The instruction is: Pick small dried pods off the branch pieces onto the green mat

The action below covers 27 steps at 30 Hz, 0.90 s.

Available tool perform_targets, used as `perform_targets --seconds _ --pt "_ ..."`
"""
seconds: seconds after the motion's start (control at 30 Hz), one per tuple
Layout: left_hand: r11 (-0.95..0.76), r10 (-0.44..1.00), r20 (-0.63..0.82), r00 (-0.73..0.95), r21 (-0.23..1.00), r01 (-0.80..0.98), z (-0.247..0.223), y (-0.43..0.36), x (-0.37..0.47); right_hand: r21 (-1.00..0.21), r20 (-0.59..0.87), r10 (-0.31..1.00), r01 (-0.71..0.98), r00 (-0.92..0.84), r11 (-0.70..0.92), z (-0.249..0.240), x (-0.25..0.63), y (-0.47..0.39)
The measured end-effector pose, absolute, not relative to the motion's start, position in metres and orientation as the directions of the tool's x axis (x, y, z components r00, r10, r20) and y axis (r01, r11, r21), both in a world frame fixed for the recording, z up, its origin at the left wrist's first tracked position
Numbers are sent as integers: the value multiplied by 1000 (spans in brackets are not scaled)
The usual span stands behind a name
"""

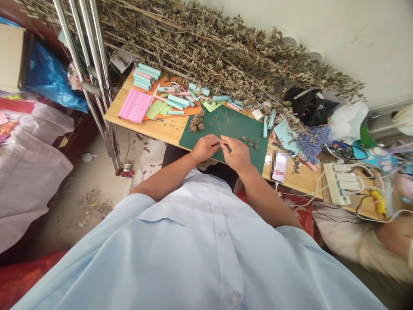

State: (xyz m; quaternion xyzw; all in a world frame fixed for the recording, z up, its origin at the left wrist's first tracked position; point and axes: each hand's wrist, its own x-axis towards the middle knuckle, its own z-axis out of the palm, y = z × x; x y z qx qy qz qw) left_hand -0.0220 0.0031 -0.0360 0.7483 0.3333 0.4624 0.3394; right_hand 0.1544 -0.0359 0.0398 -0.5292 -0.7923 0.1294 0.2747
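Note:
My left hand [205,147] and my right hand [235,151] meet over the near edge of a green mat [222,125], fingertips pinched together. Whatever small thing sits between the fingertips is too small to make out. Just beyond my left hand, several round brown clumps [197,121] are piled on the mat. To the right of my right hand lies a short row of small brown bits [250,142]. Loose crumbs are scattered across the mat.
Dried leafy stalks [206,51] lie behind the wooden table [116,103]. Blue paper rolls [179,101] and pink paper [135,106] are at the left. A phone [279,167] and a power strip [337,183] sit at the right. Metal crutches [93,77] stand left.

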Motion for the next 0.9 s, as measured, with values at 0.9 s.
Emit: perform_targets --seconds 0.9 --pt "-606 782 523 340 767 212 -48 4 -20 -447 350 878 766 -327 463 44 164 -44"
